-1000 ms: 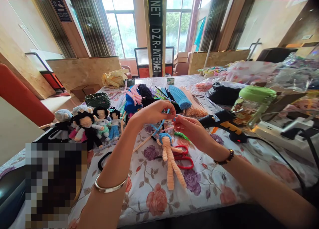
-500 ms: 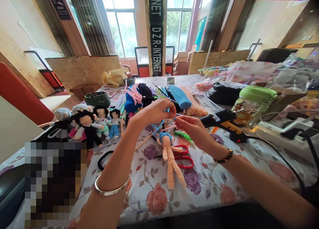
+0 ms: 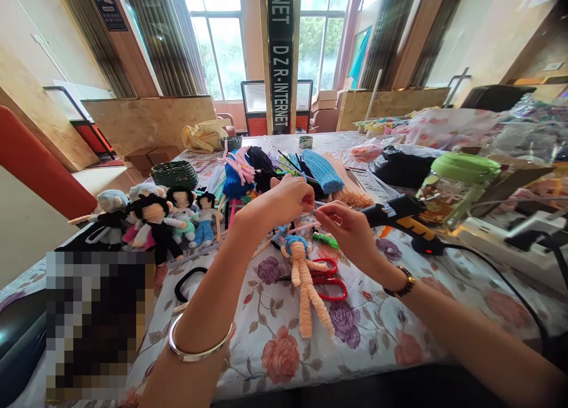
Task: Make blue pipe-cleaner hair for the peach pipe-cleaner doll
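My left hand (image 3: pixel 284 199) and my right hand (image 3: pixel 348 225) meet above the middle of the table, fingertips pinched close together. Between them is a short bit of blue pipe cleaner (image 3: pixel 316 209), mostly hidden by the fingers. Just below lies a peach doll figure (image 3: pixel 304 278) wound from pipe cleaner, with blue on its head. Its body rests over red-handled scissors (image 3: pixel 333 289). A green-handled tool (image 3: pixel 326 240) is beside the doll's head, under my right hand. More blue pipe cleaner (image 3: pixel 279 233) lies left of the head.
Finished dolls (image 3: pixel 153 218) sit at the left. Bundles of blue pipe cleaners (image 3: pixel 323 171) and other colours lie behind my hands. At the right are a glue gun (image 3: pixel 406 218) with a cable, a green-lidded jar (image 3: pixel 461 186) and a white power strip (image 3: pixel 501 242). A dark basket (image 3: pixel 174 174) stands behind the dolls.
Both hands stay pinched together and have shifted slightly. The blue strip that showed below my left hand is now less visible there. The doll and scissors lie as before.
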`<state>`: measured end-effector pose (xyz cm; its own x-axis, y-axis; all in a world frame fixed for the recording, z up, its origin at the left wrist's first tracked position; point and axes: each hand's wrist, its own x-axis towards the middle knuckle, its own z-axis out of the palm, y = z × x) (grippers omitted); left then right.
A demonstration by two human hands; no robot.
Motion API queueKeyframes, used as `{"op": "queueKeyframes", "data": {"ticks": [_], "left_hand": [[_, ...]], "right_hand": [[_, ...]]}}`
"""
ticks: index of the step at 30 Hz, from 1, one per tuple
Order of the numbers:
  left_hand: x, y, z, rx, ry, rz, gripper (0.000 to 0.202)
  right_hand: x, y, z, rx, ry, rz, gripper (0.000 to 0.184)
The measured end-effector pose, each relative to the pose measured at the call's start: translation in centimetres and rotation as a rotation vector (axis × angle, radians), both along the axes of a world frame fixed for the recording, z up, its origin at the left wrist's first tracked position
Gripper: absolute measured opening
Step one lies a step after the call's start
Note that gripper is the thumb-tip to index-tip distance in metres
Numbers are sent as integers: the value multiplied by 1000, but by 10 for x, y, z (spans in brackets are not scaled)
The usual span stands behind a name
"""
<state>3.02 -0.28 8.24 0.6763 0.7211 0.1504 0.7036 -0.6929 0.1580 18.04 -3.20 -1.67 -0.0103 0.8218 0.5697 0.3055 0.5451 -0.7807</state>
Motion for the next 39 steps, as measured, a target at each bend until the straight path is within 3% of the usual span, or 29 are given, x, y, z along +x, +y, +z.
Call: {"op": "queueKeyframes", "data": {"ticks": [14, 22, 24, 29, 33, 36, 39], "left_hand": [[4, -3, -2, 38, 77, 36, 18], [0, 4, -8, 79, 12, -31, 18], [-3, 5, -7, 85, 4, -31, 18], [-9, 10, -6, 143, -25, -15, 18], [-11, 12, -7, 183, -22, 23, 18], [-12, 12, -7, 168, -35, 28, 18], [-11, 13, -9, 167, -64, 30, 19]], "right_hand": [[0, 1, -1, 22, -14, -5, 18], [1, 0, 0, 23, -60, -66, 26], [3, 1, -1, 27, -162, -127, 28], [2, 4, -8, 30, -707, -245, 22], [-1, 0, -12, 23, -1010, -281, 20], [-1, -4, -14, -29, -1106, -259, 21], [-1, -5, -14, -65, -1068, -234, 21]]}}
